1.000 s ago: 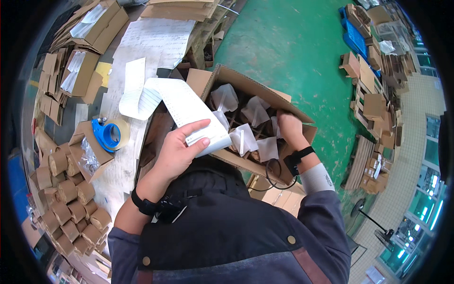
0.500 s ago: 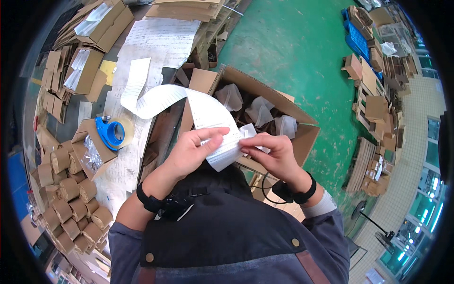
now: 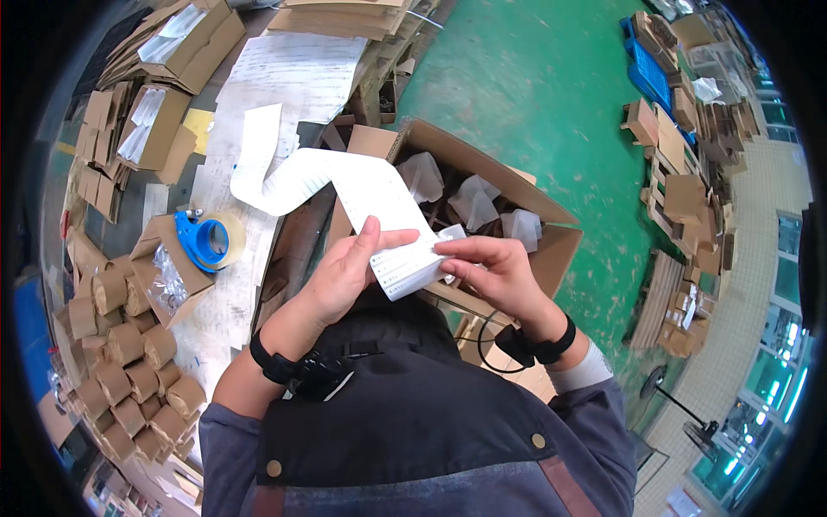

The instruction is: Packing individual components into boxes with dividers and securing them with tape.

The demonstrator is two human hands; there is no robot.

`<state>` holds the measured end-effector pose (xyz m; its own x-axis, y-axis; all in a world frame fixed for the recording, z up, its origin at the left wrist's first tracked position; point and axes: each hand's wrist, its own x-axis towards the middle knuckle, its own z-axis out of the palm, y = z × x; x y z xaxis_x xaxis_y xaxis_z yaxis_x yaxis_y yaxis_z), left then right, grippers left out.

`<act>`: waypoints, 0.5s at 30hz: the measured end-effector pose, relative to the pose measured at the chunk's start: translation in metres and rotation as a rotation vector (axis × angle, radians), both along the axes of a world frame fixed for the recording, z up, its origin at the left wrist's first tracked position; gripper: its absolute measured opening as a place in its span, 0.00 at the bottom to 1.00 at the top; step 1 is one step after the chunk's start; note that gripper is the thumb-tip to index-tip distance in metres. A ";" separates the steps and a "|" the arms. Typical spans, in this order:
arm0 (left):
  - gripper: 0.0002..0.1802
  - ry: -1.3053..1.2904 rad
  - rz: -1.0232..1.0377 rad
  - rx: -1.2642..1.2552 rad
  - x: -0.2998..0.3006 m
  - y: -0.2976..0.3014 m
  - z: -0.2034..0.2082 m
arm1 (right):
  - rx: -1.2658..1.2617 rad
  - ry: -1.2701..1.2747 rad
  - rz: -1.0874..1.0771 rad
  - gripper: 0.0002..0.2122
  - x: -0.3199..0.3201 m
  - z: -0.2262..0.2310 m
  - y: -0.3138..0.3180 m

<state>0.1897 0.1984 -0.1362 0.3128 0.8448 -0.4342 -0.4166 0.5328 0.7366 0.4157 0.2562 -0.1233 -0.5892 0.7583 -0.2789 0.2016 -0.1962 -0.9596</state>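
Inspecting the head view: the strip, white and printed in rows, curves from above the desk to its folded near end, which lies between the hands over the box's near edge. The right hand pinches that end between thumb and forefinger. The left hand has its thumb raised apart from its forefinger; whether its other fingers grip the strip cannot be told.

Progress, as judged: several wrapped pieces already sit in the box, its top open and unsealed. A long run of strip remains, so the work appears partway along. Hands and strip hide part of the contents.

Edges and room: the box's far and right walls stand beyond the right hand, the desk's edge runs left of the box, and the tape dispenser occupies the desk. The widest room lies past the box, over the green floor.
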 end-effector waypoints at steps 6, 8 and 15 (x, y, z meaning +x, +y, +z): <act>0.42 -0.067 0.045 -0.026 0.004 -0.003 -0.002 | 0.354 0.010 0.034 0.10 0.007 0.004 -0.008; 0.40 -0.068 0.113 -0.078 0.002 -0.003 -0.007 | 0.141 0.019 0.011 0.08 0.015 0.003 -0.003; 0.38 0.062 0.286 -0.006 -0.011 0.009 -0.001 | 0.222 -0.795 0.531 0.08 0.099 -0.090 0.042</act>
